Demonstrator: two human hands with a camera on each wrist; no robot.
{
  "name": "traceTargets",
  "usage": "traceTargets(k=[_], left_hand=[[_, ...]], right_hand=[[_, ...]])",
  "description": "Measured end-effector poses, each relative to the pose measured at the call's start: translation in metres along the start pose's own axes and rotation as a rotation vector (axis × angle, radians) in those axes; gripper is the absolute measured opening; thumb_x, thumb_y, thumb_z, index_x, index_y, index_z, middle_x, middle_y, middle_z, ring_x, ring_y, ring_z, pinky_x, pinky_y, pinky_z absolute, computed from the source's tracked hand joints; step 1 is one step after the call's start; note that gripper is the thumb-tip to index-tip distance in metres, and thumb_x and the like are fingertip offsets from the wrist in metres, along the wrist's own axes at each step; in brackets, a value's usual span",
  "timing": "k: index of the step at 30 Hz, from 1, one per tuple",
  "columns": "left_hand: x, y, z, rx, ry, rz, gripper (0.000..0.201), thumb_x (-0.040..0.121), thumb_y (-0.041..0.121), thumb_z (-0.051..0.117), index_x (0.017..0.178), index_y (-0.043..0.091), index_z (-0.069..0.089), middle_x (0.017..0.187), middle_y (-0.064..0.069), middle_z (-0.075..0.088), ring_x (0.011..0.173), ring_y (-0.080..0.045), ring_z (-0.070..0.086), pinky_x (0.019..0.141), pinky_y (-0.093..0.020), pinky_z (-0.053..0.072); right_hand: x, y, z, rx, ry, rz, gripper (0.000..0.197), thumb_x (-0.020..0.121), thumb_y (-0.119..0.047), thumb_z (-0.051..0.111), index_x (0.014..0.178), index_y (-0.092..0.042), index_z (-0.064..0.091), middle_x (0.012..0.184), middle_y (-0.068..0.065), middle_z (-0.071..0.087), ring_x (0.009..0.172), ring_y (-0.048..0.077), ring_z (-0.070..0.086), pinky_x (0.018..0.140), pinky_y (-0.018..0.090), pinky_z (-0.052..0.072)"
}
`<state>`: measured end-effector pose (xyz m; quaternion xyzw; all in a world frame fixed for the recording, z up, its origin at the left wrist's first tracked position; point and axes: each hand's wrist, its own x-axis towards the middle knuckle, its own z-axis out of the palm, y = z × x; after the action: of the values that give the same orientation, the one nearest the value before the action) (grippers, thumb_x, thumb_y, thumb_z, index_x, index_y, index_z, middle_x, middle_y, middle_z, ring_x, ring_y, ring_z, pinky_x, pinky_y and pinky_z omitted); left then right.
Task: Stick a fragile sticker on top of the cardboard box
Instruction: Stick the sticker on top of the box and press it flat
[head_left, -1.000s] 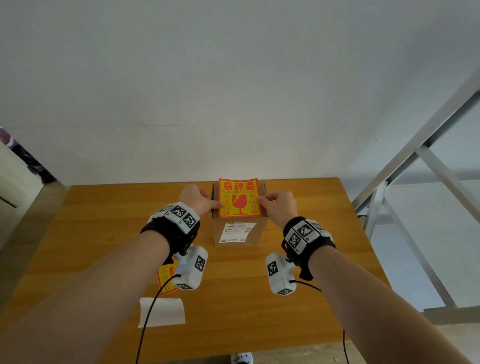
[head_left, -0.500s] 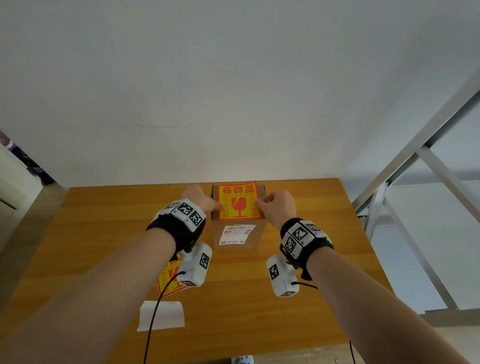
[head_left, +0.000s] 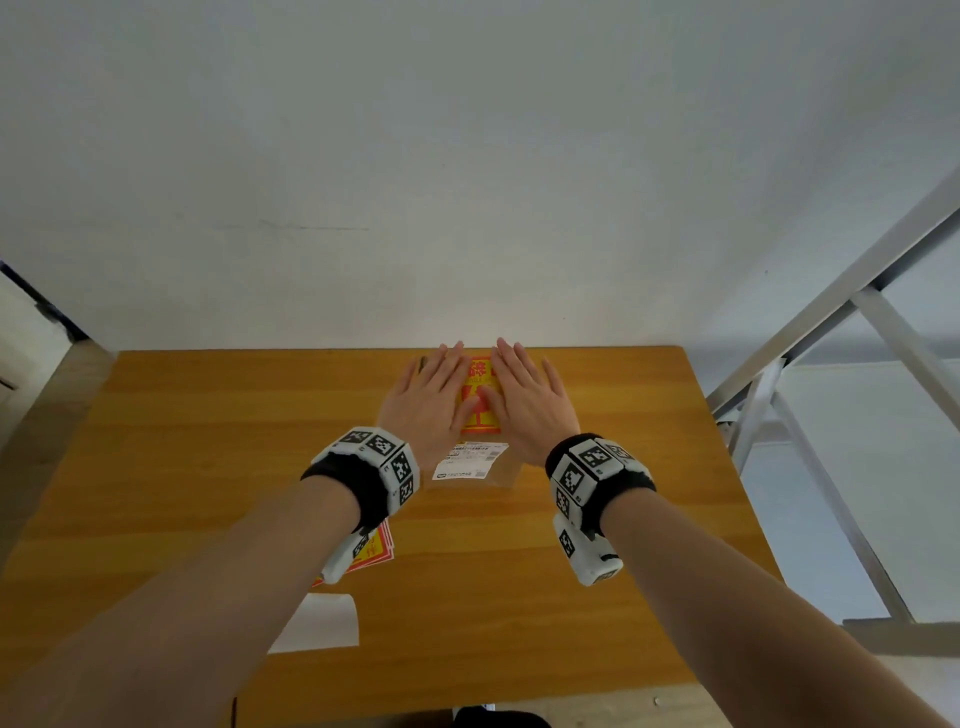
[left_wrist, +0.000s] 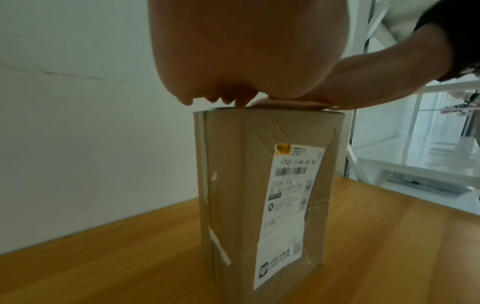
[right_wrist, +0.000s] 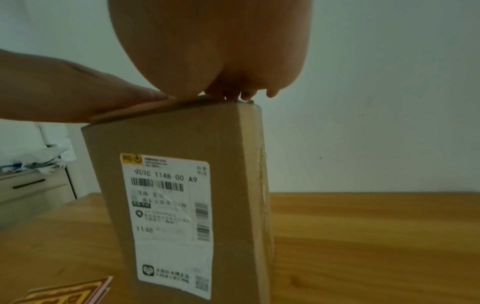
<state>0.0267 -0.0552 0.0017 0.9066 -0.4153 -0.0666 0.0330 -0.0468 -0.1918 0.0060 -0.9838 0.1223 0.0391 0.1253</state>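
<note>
A tall brown cardboard box (head_left: 498, 475) (left_wrist: 233, 185) (right_wrist: 233, 164) with a white shipping label stands upright at the back middle of the wooden table (head_left: 208, 441). A red and yellow fragile sticker (head_left: 480, 395) lies flat on its top. My left hand (head_left: 431, 400) (left_wrist: 246, 51) and my right hand (head_left: 530, 400) (right_wrist: 213, 45) both press down on the sticker with straight fingers, side by side, thumbs meeting over its middle. Most of the sticker is hidden under the palms.
A small stack of more red and yellow stickers (head_left: 371, 553) (right_wrist: 64, 292) lies on the table near the left wrist. A white backing sheet (head_left: 317, 621) lies closer to the front edge. A white wall stands behind; a metal frame (head_left: 831, 364) rises on the right.
Both hands have let go of the sticker's side edges and now lie flat on it, pressing it onto the box top. The sticker went from held above the top to lying on it.
</note>
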Motion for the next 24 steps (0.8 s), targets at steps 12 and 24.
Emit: traceTargets(k=[12,24], left_hand=[[-0.002,-0.005,0.006,-0.039,0.038,0.011,0.061,0.096,0.043,0.003,0.150,0.016,-0.003,0.161,0.000,-0.005,0.148,-0.013,-0.007,0.122,-0.034,0.000],[-0.021,-0.020,0.005,0.014,0.009,0.142,0.071,0.089,0.053,-0.002,0.149,0.014,-0.002,0.160,-0.001,-0.001,0.148,-0.015,-0.005,0.122,-0.034,0.001]], right_hand=[[0.006,-0.003,0.006,-0.049,0.033,-0.061,0.057,0.099,-0.042,0.009,0.150,-0.018,0.002,0.160,-0.003,-0.002,0.147,0.012,-0.004,0.119,0.037,-0.004],[-0.013,0.008,0.009,-0.080,0.013,-0.225,0.072,0.088,-0.059,0.005,0.149,-0.021,0.004,0.160,-0.004,0.004,0.147,0.012,-0.001,0.120,0.035,-0.002]])
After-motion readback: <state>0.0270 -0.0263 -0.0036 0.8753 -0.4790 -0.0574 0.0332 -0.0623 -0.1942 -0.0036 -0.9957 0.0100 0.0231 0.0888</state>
